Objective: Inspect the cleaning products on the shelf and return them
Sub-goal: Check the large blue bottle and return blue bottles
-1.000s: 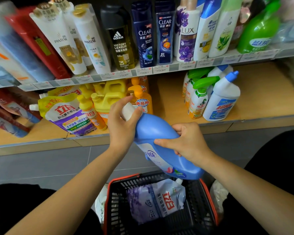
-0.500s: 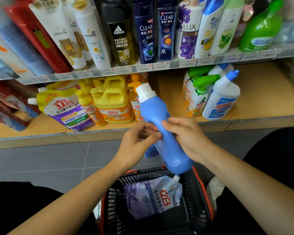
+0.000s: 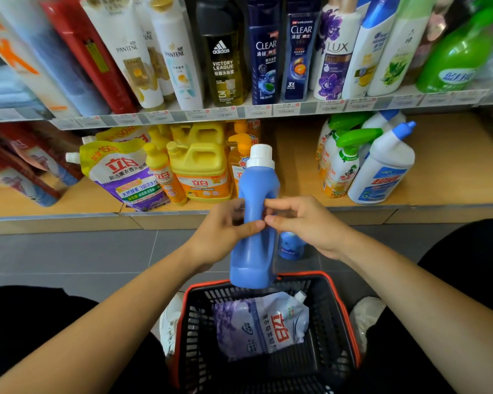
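Grey floor tiles [image 3: 69, 257] run under a low shelf of pale wood [image 3: 453, 166] with a metal front edge. Above it, a second shelf carries a strip of price tags [image 3: 268, 110] below rows of shampoo bottles. On the wood stand a yellow jug [image 3: 202, 172] to the left and a white bottle with a blue spout [image 3: 384, 172] to the right.

The blue bottle [image 3: 256, 194], its white cap [image 3: 261, 155] on top, is upright in front of the low shelf, above a black basket with a red rim [image 3: 345, 308] that holds a lavender pouch [image 3: 259, 325]. The left hand [image 3: 225, 231] wraps round its waist; the right hand [image 3: 305, 223] pinches the other side.
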`<state>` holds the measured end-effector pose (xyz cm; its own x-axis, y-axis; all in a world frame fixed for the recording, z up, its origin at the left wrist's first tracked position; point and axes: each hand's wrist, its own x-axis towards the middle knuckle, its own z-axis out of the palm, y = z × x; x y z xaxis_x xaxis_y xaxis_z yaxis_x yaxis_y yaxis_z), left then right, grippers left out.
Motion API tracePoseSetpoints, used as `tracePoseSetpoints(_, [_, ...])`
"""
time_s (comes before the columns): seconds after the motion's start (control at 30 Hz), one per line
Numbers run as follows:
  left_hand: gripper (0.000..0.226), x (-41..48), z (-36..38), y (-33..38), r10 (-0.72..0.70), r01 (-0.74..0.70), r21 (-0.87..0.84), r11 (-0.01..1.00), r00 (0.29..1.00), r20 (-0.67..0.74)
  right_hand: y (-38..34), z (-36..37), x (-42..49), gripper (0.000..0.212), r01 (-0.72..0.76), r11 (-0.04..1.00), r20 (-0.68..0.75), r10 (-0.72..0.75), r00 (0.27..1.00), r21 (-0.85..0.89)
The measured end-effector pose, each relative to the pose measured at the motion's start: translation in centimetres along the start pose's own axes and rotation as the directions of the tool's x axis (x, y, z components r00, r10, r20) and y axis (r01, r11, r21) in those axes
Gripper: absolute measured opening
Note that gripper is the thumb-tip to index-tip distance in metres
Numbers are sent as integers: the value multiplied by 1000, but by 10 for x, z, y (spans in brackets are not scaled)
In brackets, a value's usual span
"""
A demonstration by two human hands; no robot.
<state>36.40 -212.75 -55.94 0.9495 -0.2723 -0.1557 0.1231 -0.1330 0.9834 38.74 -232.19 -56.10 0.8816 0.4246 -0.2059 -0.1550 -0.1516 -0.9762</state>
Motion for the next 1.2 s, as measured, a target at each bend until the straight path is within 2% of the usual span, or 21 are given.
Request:
tracePoseSetpoints(0.1, [34,-6,-8,6,-65,62,-147,987,998,-12,1,5,-2,49,37,996,33,-35,999,-80])
tracePoseSetpoints(0.2, [39,-12,-21,10,-109,102,-216,971,994,-22,0,8,-6,46,112,984,68,-103,992,-136])
tracePoseSetpoints(0.3, [36,-17,-31,15,-97,78,-297,952,994,-47,0,4,-12,46,139,977,60,-131,990,-162])
tracePoseSetpoints(0.43, [21,-19,-39,22,-69,-15,-357,934,973,-221,0,6,-17,54,210,963,123,-191,974,-169])
tracePoseSetpoints(0.53, [8,-16,-45,31,-52,-70,-356,932,945,-322,5,13,-14,60,238,962,111,-224,968,-132])
tracePoseSetpoints(0.63, [30,-13,-54,37,-45,-125,-398,909,920,-390,11,26,-8,65,282,952,45,-279,959,-120])
tracePoseSetpoints(0.73, [57,-14,-58,41,-36,-155,-439,885,917,-397,16,40,1,55,328,937,-93,-339,936,-122])
tracePoseSetpoints(0.8, [59,-16,-60,41,-50,-158,-459,874,911,-409,19,45,4,51,330,935,-139,-346,928,-128])
tracePoseSetpoints(1.03, [45,-23,-64,37,-76,-151,-473,868,902,-426,32,48,6,46,234,972,-125,-236,964,-34])
tracePoseSetpoints(1.13, [30,-24,-64,39,-72,-157,-463,872,895,-439,40,55,5,35,12,978,-54,0,999,209])
tracePoseSetpoints(1.2, [27,-24,-63,39,-67,-153,-441,885,893,-444,38,60,4,34,-194,894,91,171,981,404])
